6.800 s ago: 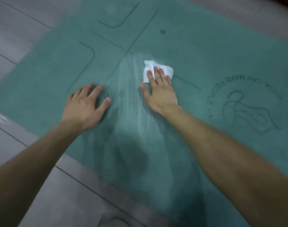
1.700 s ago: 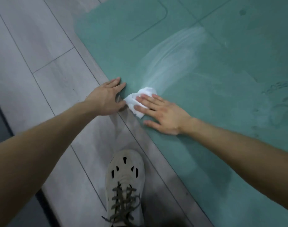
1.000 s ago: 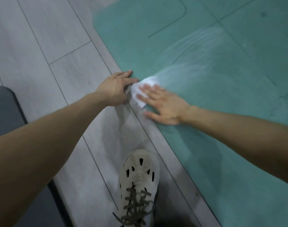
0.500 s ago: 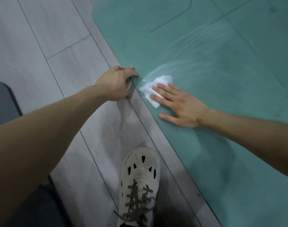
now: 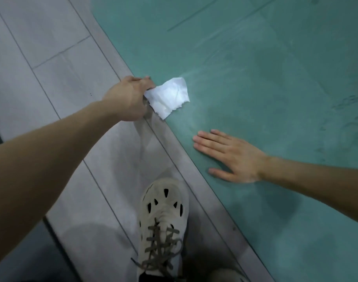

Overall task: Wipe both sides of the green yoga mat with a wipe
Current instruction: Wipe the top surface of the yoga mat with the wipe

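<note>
The green yoga mat [image 5: 255,68] lies flat on the floor and fills the right and upper part of the view, with pale wet streaks across it. A crumpled white wipe [image 5: 170,97] sits at the mat's left edge. My left hand [image 5: 129,98] is at that edge with curled fingers pinching the wipe's left corner. My right hand [image 5: 229,155] lies flat on the mat nearer to me, fingers straight and spread, holding nothing.
Grey plank floor [image 5: 58,58] runs along the left of the mat. My foot in a beige perforated shoe [image 5: 164,220] with dark laces stands on the floor close to the mat's edge. A dark grey surface [image 5: 21,261] shows at the bottom left.
My right hand has come off the wipe and moved back toward me along the mat's edge. My left hand now pinches the wipe, which lies uncovered.
</note>
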A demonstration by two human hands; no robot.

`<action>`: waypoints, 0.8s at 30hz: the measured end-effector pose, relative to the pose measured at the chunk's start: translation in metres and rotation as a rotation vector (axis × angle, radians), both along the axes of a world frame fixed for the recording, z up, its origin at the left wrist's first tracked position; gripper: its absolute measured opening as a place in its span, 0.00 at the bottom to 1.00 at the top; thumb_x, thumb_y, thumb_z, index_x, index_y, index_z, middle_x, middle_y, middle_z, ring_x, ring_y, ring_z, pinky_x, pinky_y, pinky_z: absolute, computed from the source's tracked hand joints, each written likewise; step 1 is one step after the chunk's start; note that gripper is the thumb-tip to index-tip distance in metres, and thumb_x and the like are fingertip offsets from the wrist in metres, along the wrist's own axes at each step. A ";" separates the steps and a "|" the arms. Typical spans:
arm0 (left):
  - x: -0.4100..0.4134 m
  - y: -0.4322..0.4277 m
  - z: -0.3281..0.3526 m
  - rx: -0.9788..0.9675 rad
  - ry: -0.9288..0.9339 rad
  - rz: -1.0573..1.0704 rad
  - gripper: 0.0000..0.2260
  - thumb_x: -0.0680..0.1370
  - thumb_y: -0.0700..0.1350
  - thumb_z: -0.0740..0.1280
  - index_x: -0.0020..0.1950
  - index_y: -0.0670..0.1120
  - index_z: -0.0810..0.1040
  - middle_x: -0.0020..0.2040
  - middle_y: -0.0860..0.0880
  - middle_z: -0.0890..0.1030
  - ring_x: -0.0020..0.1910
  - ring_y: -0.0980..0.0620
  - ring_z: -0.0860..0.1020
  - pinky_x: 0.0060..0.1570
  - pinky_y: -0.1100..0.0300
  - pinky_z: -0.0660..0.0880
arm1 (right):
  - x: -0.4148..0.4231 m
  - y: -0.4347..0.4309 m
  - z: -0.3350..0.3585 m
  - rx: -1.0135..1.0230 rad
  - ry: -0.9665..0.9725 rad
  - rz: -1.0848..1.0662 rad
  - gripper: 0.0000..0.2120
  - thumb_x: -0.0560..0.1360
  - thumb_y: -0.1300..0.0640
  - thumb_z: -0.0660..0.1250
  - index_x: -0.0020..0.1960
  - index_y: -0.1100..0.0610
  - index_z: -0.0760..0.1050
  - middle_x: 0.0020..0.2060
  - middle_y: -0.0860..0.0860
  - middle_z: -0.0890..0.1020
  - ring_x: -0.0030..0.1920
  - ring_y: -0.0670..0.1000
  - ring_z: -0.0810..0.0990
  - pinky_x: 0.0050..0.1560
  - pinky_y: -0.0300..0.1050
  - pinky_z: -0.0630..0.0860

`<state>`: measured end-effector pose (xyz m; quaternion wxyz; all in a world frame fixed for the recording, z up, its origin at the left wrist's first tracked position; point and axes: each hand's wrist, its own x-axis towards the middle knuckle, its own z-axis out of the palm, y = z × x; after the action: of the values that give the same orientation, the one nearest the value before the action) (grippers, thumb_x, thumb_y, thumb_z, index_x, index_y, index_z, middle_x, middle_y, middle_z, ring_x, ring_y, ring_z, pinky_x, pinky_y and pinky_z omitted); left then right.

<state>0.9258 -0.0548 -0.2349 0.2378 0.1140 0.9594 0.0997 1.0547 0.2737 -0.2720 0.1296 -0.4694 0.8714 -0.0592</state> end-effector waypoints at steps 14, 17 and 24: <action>0.000 0.001 0.005 -0.028 -0.045 -0.007 0.26 0.81 0.41 0.62 0.80 0.50 0.68 0.81 0.47 0.68 0.79 0.41 0.65 0.76 0.46 0.67 | -0.065 -0.071 -0.016 -0.028 0.050 -0.151 0.35 0.87 0.36 0.50 0.87 0.53 0.50 0.86 0.55 0.50 0.86 0.55 0.45 0.84 0.60 0.49; -0.003 -0.004 0.004 -0.035 -0.068 -0.005 0.30 0.79 0.40 0.64 0.81 0.52 0.66 0.83 0.50 0.64 0.81 0.44 0.62 0.77 0.46 0.66 | -0.005 -0.022 -0.008 0.032 0.024 -0.006 0.37 0.86 0.35 0.52 0.87 0.53 0.46 0.86 0.53 0.46 0.86 0.54 0.41 0.85 0.61 0.47; 0.004 0.015 0.007 -0.108 -0.040 0.035 0.34 0.65 0.56 0.66 0.72 0.52 0.73 0.67 0.45 0.80 0.68 0.40 0.74 0.64 0.44 0.77 | -0.094 -0.073 -0.009 0.033 0.067 -0.097 0.36 0.86 0.34 0.47 0.87 0.52 0.46 0.86 0.54 0.49 0.86 0.53 0.44 0.84 0.59 0.48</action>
<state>0.9301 -0.0399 -0.2275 0.2611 0.0820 0.9603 0.0543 0.9603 0.2008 -0.2813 0.1053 -0.4262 0.8978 -0.0352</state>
